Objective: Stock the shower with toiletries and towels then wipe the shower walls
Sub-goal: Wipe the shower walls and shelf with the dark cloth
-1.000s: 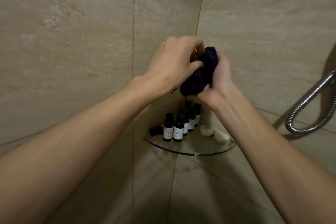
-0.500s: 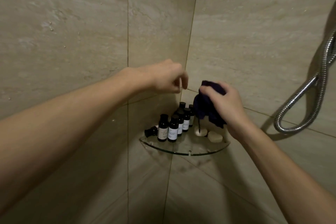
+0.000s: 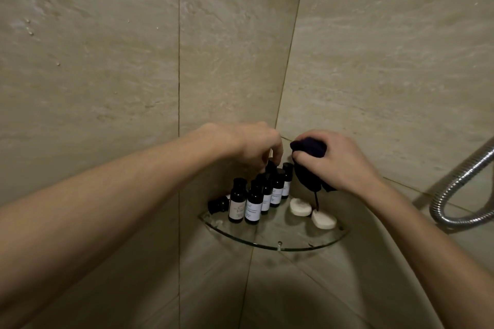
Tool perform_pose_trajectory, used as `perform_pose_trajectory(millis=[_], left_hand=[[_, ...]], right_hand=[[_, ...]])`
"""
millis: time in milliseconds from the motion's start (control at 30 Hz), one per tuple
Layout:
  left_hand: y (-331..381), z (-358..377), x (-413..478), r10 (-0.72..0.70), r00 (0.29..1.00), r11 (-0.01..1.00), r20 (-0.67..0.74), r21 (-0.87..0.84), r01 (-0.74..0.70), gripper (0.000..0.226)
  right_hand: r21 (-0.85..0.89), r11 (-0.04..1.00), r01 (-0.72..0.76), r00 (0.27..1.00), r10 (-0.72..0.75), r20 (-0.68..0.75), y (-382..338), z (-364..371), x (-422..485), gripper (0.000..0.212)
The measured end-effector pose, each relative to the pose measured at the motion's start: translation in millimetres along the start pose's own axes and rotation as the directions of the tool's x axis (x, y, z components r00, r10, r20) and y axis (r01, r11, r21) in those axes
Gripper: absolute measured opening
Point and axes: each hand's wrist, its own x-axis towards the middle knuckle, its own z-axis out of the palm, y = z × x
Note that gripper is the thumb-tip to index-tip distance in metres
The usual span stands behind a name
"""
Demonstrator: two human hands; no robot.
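A glass corner shelf (image 3: 278, 244) holds several small dark bottles (image 3: 254, 204) with white labels; one lies on its side at the left (image 3: 217, 204). Two white soap bars (image 3: 300, 206) rest on the shelf's right half. My left hand (image 3: 251, 145) reaches down from above, its fingertips pinched on the cap of the rearmost bottle (image 3: 270, 167). My right hand (image 3: 339, 159) grips a dark cloth pouch (image 3: 310, 152) just above the soaps, and the pouch's cord dangles down between them.
Beige stone tile walls (image 3: 107, 75) meet in the corner behind the shelf. A metal shower hose (image 3: 459, 181) loops along the right wall, close to my right forearm.
Both hands came down from chest height toward the shelf. My left hand let go of the pouch and moved onto the rear bottle, while the right lowered the pouch over the soaps.
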Motion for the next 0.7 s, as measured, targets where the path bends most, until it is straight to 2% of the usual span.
perform_pose_trajectory(millis=[100,167,267,500,600,700], left_hand=[[0.6,3.6,3.7,0.005,1.000,1.000,0.001,0.022,-0.005,0.023],[2.0,3.5,4.1,0.025,1.000,0.997,-0.003,0.071,-0.024,0.027],[6.6,-0.8,2.4,0.054,0.999,0.974,0.006,0.219,-0.054,0.030],[15.8,-5.5,-0.3,0.082,0.996,0.849,0.017,0.523,-0.079,0.023],[16.9,-4.8,-0.1,0.092,0.996,0.822,0.021,0.563,-0.088,0.023],[15.3,-7.5,-1.6,0.082,0.997,0.848,0.008,0.525,-0.074,0.026]], right_hand=[[0.013,1.000,0.012,1.000,-0.012,0.013,3.1,2.9,4.9,0.022],[0.024,0.999,0.022,1.000,-0.023,0.018,4.5,3.8,7.7,0.021],[0.046,0.999,0.019,0.999,-0.020,0.035,7.5,6.7,10.8,0.019],[0.058,0.998,0.028,0.999,-0.030,0.028,11.7,12.5,17.8,0.018],[0.062,0.998,0.029,0.999,-0.031,0.032,12.4,12.4,17.4,0.017],[0.055,0.998,0.035,0.999,-0.037,0.034,13.2,11.5,16.8,0.018]])
